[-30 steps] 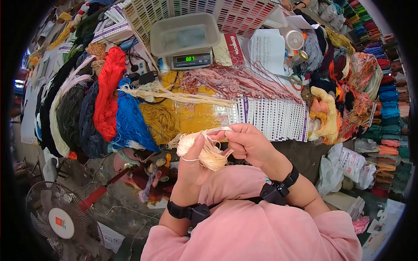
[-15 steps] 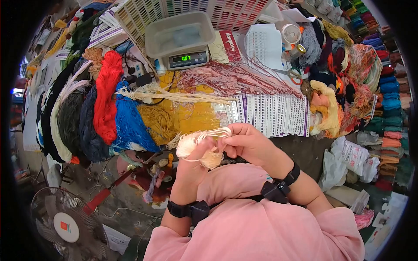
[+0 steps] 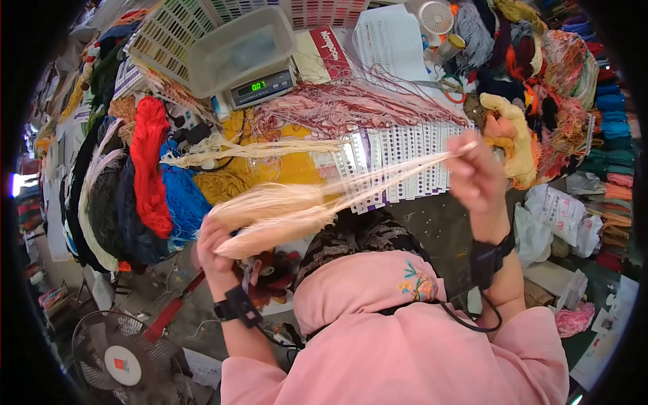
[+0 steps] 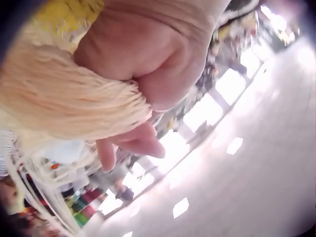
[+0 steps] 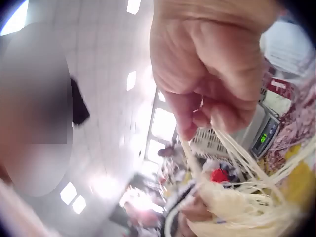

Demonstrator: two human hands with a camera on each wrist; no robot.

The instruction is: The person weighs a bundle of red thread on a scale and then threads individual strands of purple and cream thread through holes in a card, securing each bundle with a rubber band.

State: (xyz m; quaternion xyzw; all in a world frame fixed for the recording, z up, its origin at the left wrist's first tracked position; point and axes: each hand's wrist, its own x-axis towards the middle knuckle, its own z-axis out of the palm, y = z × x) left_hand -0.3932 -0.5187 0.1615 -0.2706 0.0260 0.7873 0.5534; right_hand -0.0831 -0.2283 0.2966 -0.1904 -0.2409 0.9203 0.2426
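A cream yarn bundle [image 3: 270, 219] stretches across my front. My left hand [image 3: 212, 246] grips its thick end at the lower left; in the left wrist view the cream yarn bundle [image 4: 64, 101] fills the fist of my left hand [image 4: 143, 74]. My right hand [image 3: 476, 172] is raised at the right and pinches the thin strands [image 3: 398, 169] drawn taut out of the bundle. The right wrist view shows my right hand [image 5: 212, 94] curled round the strands [image 5: 237, 153], which run down to the bundle [image 5: 242, 212].
A table [image 3: 445, 229] is piled with coloured yarn skeins: red [image 3: 148, 162], blue [image 3: 175, 196], yellow [image 3: 283, 172]. A scale [image 3: 260, 88] carrying a plastic tub [image 3: 239, 50] stands at the back. Shade cards [image 3: 398, 162] lie under the strands. A fan [image 3: 125, 361] stands on the floor at lower left.
My hands were close together on the balled yarn before my chest. They have pulled apart: right hand up and right, left hand down and left, drawing the strands out long.
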